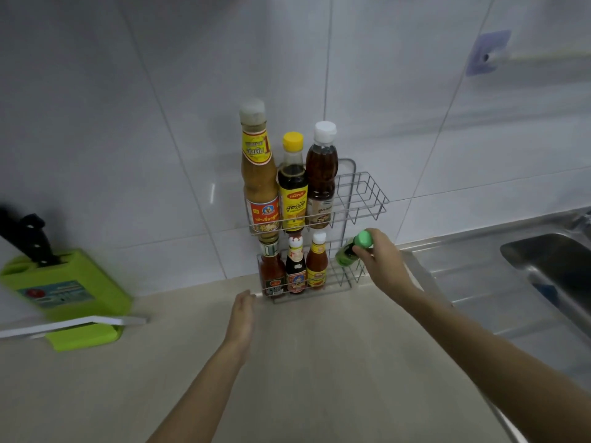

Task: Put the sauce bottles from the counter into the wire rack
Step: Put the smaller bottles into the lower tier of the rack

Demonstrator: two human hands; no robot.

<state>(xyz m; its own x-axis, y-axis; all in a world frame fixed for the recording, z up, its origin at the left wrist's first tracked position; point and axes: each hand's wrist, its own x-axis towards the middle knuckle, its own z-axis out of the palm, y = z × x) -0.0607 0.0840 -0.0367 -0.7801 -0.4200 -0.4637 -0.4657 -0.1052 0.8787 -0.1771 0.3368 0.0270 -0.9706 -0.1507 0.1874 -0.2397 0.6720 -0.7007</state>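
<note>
The bare counter holds no more bottles, and the two-tier wire rack against the tiles carries three on each tier. The right hand grips the last one, a green-capped bottle, tilted at the lower tier's empty right end, while the left hand hovers flat and empty by the rack's foot.

Green bottle blurred, partly hidden by right hand, sink cut off
</note>
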